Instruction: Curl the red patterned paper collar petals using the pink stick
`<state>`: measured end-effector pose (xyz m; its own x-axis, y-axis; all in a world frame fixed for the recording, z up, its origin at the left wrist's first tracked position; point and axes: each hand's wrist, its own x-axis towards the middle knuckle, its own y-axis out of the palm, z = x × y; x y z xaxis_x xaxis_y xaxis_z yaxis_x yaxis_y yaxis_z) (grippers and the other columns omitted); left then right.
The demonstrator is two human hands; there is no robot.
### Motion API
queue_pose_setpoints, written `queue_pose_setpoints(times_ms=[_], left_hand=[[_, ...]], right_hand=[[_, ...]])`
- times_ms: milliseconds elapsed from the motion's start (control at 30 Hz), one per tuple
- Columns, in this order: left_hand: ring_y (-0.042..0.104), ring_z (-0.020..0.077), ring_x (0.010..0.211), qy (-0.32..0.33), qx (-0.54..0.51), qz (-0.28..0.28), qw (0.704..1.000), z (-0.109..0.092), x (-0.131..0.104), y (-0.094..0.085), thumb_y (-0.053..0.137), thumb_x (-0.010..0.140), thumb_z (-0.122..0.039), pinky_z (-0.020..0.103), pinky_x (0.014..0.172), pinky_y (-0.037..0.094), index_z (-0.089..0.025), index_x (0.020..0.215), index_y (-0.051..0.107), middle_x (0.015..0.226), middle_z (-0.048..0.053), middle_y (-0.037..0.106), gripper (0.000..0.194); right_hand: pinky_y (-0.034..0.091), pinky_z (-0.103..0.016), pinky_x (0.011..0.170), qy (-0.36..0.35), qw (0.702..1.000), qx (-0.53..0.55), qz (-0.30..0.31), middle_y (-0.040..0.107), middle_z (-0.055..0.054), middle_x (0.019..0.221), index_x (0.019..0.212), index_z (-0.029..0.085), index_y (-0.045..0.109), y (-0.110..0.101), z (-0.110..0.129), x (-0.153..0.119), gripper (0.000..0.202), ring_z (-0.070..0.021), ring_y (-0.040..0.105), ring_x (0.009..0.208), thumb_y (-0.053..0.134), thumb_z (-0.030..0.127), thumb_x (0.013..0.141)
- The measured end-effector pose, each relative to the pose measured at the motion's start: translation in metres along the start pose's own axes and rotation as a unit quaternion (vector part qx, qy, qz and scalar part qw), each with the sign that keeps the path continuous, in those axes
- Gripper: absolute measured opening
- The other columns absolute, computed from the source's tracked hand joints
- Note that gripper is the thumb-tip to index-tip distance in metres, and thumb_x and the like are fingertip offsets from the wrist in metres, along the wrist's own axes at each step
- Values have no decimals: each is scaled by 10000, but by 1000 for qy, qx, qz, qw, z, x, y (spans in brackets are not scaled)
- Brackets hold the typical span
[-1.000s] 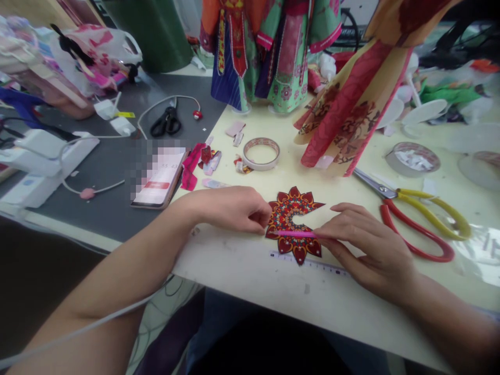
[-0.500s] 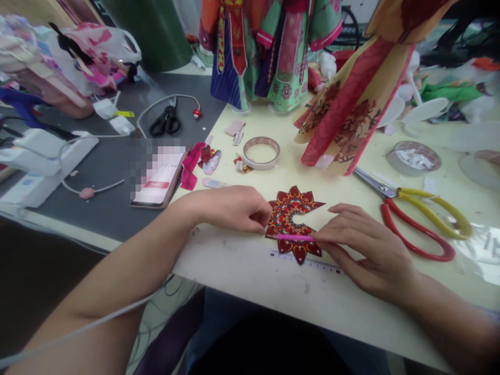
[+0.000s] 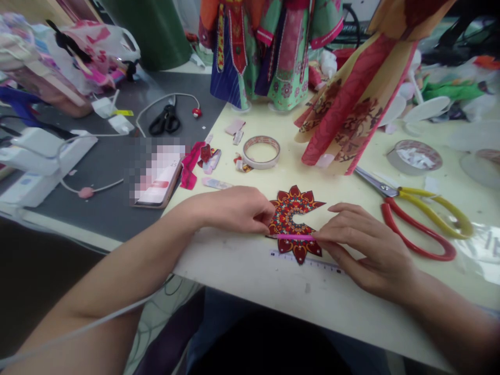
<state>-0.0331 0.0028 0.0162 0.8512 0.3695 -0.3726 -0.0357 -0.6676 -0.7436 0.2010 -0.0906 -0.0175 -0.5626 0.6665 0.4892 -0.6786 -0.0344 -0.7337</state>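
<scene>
A dark red, patterned piece with petal-shaped points and a notch on its right [image 3: 287, 213] lies flat near the table's front edge. My right hand [image 3: 363, 245] pinches a thin pink stick [image 3: 296, 237], whose tip reaches the left side of the piece. My left hand [image 3: 242, 211] is curled at the piece's left edge, fingers pressed together; what they grip, if anything, is too small to make out. Partly under the piece, a clear ruler [image 3: 330, 266] shows along the front.
Red-and-yellow-handled scissors [image 3: 420, 219] lie at right. Behind are a tape roll [image 3: 261, 152], fabric scraps [image 3: 191, 166], a tub of white bits [image 3: 414, 158] and dressed figures [image 3: 285, 67]. A phone [image 3: 158, 182] and black scissors [image 3: 165, 119] are at left.
My left hand has shifted slightly to the right over the left edge of the patterned piece. My right hand and the pink stick look unmoved.
</scene>
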Motion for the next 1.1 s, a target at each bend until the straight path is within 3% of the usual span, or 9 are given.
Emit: queue_pose_setpoints(times_ms=[500, 1100], left_hand=[[420, 75, 506, -18, 2, -2, 1000, -3, 1, 1, 551, 749, -243, 213, 486, 247, -170, 683, 593, 571, -35, 524, 107], [434, 63, 500, -12, -13, 11, 1000, -3, 0, -1, 547, 747, -245, 205, 492, 259, -173, 693, 587, 572, -50, 531, 98]], right_hand=[[449, -432, 876, 5, 1000, -9, 15, 618, -10, 745, 919, 196, 593, 0, -1, -1, 212, -132, 570, 682, 553, 62, 761], [463, -435, 860, 15, 998, 57, 12, 612, -9, 733, 941, 187, 581, -9, 5, 0, 288, -138, 559, 669, 546, 18, 712]])
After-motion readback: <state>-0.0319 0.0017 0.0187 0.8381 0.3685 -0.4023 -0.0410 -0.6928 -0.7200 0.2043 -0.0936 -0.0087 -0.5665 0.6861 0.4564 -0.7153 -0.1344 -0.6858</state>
